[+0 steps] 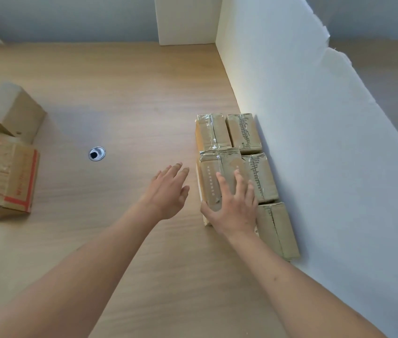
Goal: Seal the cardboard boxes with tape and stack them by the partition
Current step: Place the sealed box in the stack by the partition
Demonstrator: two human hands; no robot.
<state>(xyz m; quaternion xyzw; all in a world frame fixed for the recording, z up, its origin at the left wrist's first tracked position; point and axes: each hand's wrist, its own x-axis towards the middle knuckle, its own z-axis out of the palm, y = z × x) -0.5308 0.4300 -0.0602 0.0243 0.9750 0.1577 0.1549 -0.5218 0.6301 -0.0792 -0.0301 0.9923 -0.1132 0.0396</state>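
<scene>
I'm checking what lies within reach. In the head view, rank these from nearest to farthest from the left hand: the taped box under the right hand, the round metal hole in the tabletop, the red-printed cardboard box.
From the left hand:
1. Taped box, just to its right, under the right hand.
2. Metal hole, up and to its left.
3. Red-printed box, at the far left edge.

I see only one view, from the head camera: it looks forward and steeply down onto the bench (124,98), close above both outstretched forearms, with the white partition (315,132) running along the right side.
</scene>
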